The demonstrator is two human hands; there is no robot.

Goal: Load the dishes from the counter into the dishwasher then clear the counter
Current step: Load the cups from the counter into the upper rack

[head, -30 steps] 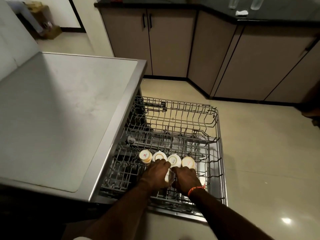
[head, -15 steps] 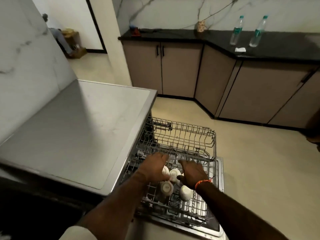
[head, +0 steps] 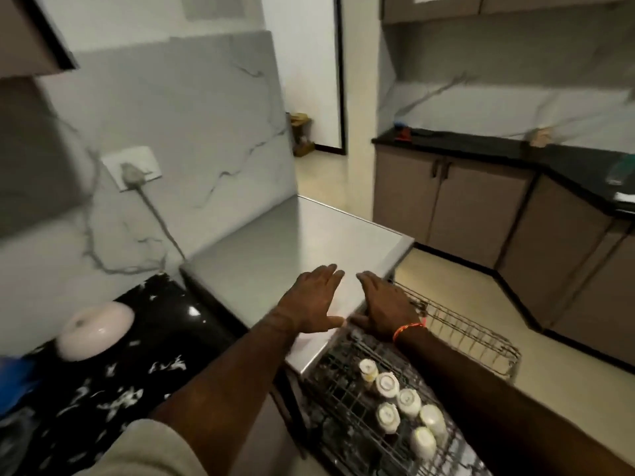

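Note:
The dishwasher's wire rack is pulled out at the lower right, with several white cups standing upside down in it. Both hands are raised above the dishwasher's steel top, fingers straight and holding nothing. My left hand hovers over the steel top's near edge. My right hand, with an orange thread at the wrist, is over the edge where the top meets the rack. An upturned white bowl lies on the black marbled counter at the left.
A blue object shows at the far left edge. A socket with a plug and cable is on the marble wall. Brown cabinets under a black worktop run along the right. Tiled floor lies beyond the rack.
Both hands have left the cups in the rack and risen to the steel top's edge. The view has swung up and left, bringing the black counter and the bowl into sight.

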